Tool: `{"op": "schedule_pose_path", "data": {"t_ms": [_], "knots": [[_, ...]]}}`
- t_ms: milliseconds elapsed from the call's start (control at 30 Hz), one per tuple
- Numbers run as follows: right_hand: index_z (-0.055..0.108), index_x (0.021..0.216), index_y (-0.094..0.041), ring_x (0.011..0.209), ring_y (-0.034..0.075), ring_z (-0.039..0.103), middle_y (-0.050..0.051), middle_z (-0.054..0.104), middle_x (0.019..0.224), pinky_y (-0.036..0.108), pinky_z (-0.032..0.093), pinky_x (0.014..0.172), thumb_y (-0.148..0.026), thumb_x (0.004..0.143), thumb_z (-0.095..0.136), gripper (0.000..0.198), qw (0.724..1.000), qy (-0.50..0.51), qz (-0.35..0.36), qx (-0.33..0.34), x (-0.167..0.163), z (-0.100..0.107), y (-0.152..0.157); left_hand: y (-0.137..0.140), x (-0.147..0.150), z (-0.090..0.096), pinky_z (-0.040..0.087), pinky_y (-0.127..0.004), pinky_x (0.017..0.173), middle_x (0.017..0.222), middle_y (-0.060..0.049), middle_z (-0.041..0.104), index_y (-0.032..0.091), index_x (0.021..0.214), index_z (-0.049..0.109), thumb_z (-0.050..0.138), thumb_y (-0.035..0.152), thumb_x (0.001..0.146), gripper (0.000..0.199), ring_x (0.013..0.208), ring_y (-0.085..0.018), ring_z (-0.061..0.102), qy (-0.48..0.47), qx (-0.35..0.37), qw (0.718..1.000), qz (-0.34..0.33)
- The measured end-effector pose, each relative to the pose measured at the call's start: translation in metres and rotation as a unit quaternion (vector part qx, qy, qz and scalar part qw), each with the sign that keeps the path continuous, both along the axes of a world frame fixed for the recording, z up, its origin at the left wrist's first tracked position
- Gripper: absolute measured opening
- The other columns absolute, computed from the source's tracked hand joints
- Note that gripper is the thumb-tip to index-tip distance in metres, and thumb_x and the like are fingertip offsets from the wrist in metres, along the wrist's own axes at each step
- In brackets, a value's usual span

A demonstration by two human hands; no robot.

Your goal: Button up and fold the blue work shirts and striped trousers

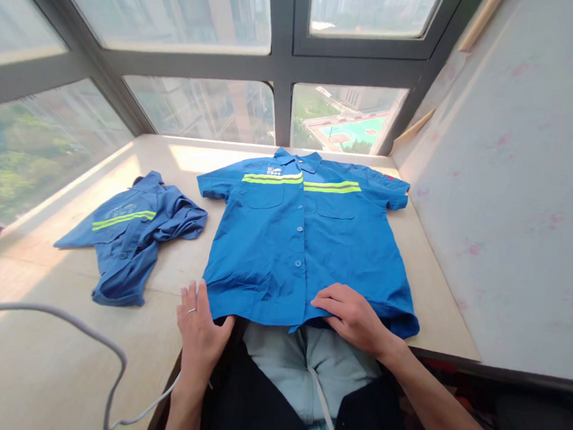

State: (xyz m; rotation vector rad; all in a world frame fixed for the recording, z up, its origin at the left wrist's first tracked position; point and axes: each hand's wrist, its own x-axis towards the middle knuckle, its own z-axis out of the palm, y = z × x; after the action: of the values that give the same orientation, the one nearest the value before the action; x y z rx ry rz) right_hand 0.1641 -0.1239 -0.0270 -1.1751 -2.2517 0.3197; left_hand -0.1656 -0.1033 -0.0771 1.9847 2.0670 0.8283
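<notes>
A blue short-sleeved work shirt [273, 243] lies spread out, front side up and buttoned, with its collar toward the window and its hem toward me. Yellow-green and grey reflective strips cross its chest. My left hand [200, 326] rests at the shirt's lower left corner, fingers stretched out and thumb along the hem; a ring is on one finger. At the hem, right of the button line, my right hand [352, 313] has its fingers bent over the cloth, seemingly pinching the edge. Its thumb is mostly hidden. The lower right corner of the shirt is curled and bunched.
Left of the shirt, a second blue work shirt [132, 235] lies crumpled and partly folded on the pale board surface [44, 370]. A grey-white cable [113, 384] loops at the lower left. Windows [201, 105] stand behind, and a flowered wall [511, 209] bounds the right side.
</notes>
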Motion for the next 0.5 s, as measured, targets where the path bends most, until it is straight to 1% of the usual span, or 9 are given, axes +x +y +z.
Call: {"op": "schedule_pose_path", "data": {"t_ms": [67, 100, 167, 233, 300, 333, 400, 433, 500], "knots": [[0.068, 0.105, -0.021, 0.090, 0.020, 0.067, 0.006, 0.073, 0.097, 0.033, 0.055, 0.081, -0.010, 0.091, 0.054, 0.022, 0.994, 0.082, -0.069, 0.013, 0.003, 0.004, 0.008, -0.001, 0.001, 0.006, 0.025, -0.059, 0.118, 0.157, -0.023, 0.029, 0.013, 0.154, 0.026, 0.071, 0.048, 0.075, 0.097, 0.146, -0.041, 0.028, -0.091, -0.006, 0.993, 0.075], [0.068, 0.104, -0.021, 0.089, 0.020, 0.068, 0.006, 0.073, 0.096, 0.033, 0.055, 0.082, -0.013, 0.093, 0.054, 0.019, 0.986, 0.115, -0.116, 0.028, 0.004, 0.006, 0.010, 0.000, 0.001, 0.009, 0.032, -0.058, 0.115, 0.155, -0.024, 0.033, 0.013, 0.154, 0.027, 0.073, 0.052, 0.073, 0.100, 0.141, -0.040, 0.037, -0.144, -0.013, 0.983, 0.112], [0.067, 0.103, -0.020, 0.089, 0.020, 0.069, 0.007, 0.073, 0.095, 0.032, 0.055, 0.083, -0.019, 0.095, 0.056, 0.014, 0.965, 0.157, -0.200, 0.064, 0.008, 0.009, 0.013, 0.002, 0.003, 0.014, 0.044, -0.056, 0.107, 0.147, -0.023, 0.043, 0.015, 0.152, 0.029, 0.075, 0.054, 0.070, 0.102, 0.128, -0.037, 0.052, -0.255, -0.031, 0.952, 0.164], [0.068, 0.100, -0.020, 0.087, 0.021, 0.069, 0.007, 0.073, 0.093, 0.033, 0.055, 0.083, -0.024, 0.095, 0.057, 0.012, 0.958, 0.165, -0.225, 0.063, 0.010, 0.010, 0.014, 0.004, 0.006, 0.017, 0.051, -0.052, 0.098, 0.138, -0.020, 0.051, 0.018, 0.149, 0.033, 0.081, 0.049, 0.065, 0.101, 0.115, -0.033, 0.061, -0.369, -0.040, 0.912, 0.176], [0.069, 0.098, -0.020, 0.088, 0.021, 0.070, 0.007, 0.074, 0.094, 0.033, 0.056, 0.083, -0.029, 0.095, 0.057, 0.015, 0.972, 0.143, -0.184, -0.015, 0.012, 0.011, 0.014, 0.006, 0.011, 0.019, 0.054, -0.047, 0.095, 0.134, -0.018, 0.054, 0.020, 0.143, 0.040, 0.085, 0.041, 0.060, 0.097, 0.113, -0.030, 0.063, -0.477, -0.025, 0.864, 0.161], [0.069, 0.099, -0.021, 0.090, 0.021, 0.070, 0.007, 0.074, 0.097, 0.033, 0.056, 0.084, -0.031, 0.096, 0.056, 0.017, 0.978, 0.122, -0.149, -0.077, 0.013, 0.011, 0.013, 0.005, 0.013, 0.020, 0.054, -0.044, 0.095, 0.134, -0.016, 0.055, 0.021, 0.138, 0.044, 0.086, 0.036, 0.058, 0.092, 0.114, -0.029, 0.062, -0.524, -0.012, 0.839, 0.147], [0.070, 0.106, -0.022, 0.100, 0.022, 0.070, 0.006, 0.074, 0.107, 0.034, 0.055, 0.091, -0.036, 0.094, 0.058, 0.022, 0.974, 0.067, -0.076, -0.203, 0.017, 0.011, 0.012, 0.004, 0.018, 0.021, 0.054, -0.038, 0.095, 0.134, -0.015, 0.055, 0.022, 0.131, 0.050, 0.085, 0.028, 0.058, 0.081, 0.119, -0.027, 0.060, -0.591, 0.009, 0.798, 0.113], [0.070, 0.113, -0.023, 0.107, 0.024, 0.068, 0.007, 0.073, 0.115, 0.036, 0.054, 0.096, -0.039, 0.091, 0.062, 0.028, 0.966, 0.038, -0.041, -0.254, 0.019, 0.012, 0.012, 0.002, 0.020, 0.020, 0.054, -0.036, 0.095, 0.134, -0.014, 0.056, 0.022, 0.128, 0.052, 0.084, 0.026, 0.059, 0.076, 0.121, -0.027, 0.059, -0.607, 0.017, 0.788, 0.100], [0.065, 0.126, -0.024, 0.120, 0.027, 0.062, 0.008, 0.067, 0.130, 0.040, 0.049, 0.105, -0.046, 0.083, 0.072, 0.049, 0.947, -0.010, 0.018, -0.320, 0.026, 0.013, 0.011, 0.000, 0.023, 0.017, 0.054, -0.034, 0.092, 0.130, -0.014, 0.060, 0.020, 0.123, 0.056, 0.081, 0.023, 0.061, 0.067, 0.119, -0.026, 0.060, -0.608, 0.032, 0.788, 0.093]]}}
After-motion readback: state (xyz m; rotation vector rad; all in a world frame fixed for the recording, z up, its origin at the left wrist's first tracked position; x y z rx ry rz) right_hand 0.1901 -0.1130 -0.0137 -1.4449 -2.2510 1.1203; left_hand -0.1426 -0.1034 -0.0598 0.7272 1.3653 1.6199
